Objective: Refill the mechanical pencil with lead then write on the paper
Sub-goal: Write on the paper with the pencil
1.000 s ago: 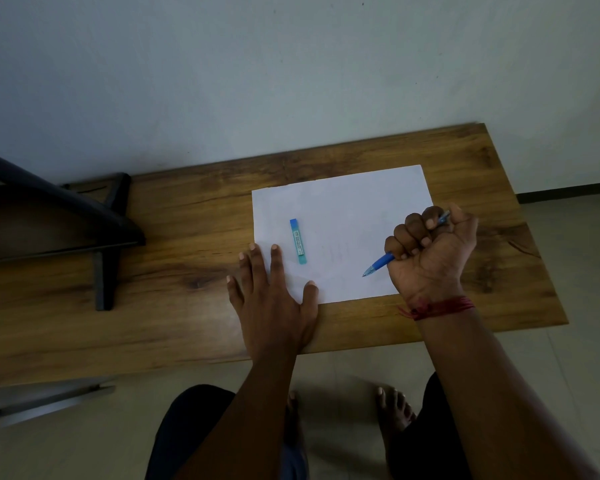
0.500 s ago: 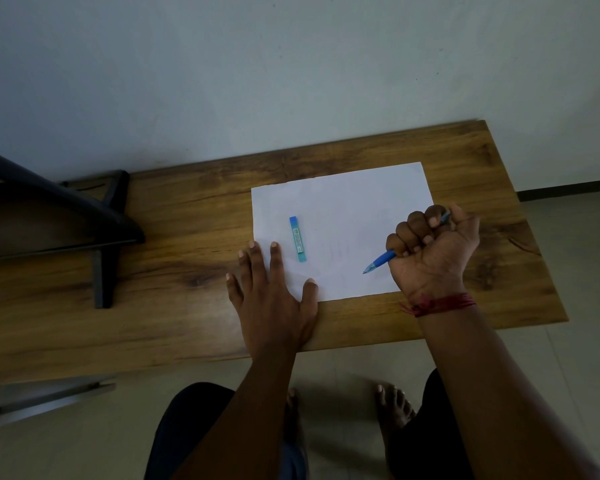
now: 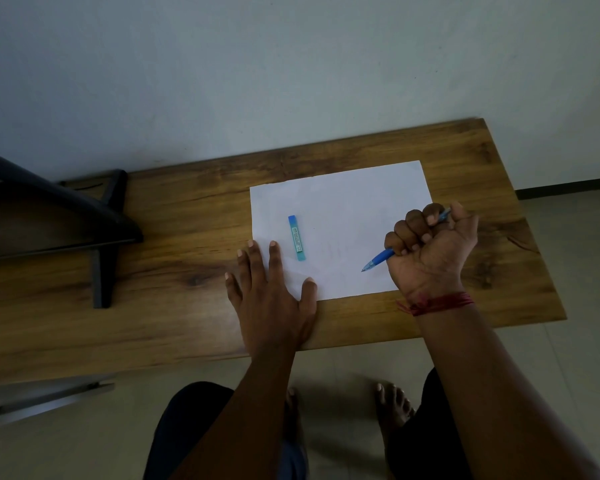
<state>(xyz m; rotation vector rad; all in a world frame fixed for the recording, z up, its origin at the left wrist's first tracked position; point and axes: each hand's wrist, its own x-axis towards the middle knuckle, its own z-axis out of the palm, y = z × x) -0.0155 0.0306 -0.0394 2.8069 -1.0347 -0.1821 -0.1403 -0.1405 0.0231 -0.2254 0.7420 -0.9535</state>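
Head view, white paper [image 3: 340, 209] on wooden surface [image 3: 187, 220], left hand [image 3: 274, 299] flat on its seven o'clock corner, fingers [image 3: 276, 261] released, right hand [image 3: 430, 251] at four o'clock grasping blue mechanical pencil [image 3: 378, 259], tip over the sheet, blue lead case [image 3: 297, 238] on the paper at nine o'clock

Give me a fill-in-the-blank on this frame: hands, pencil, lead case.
1. The right hand grips the mechanical pencil, coloured ____.
2. The lead case lies on the ____.
3. The left hand lies flat, holding ____.
Missing: blue; paper; nothing.
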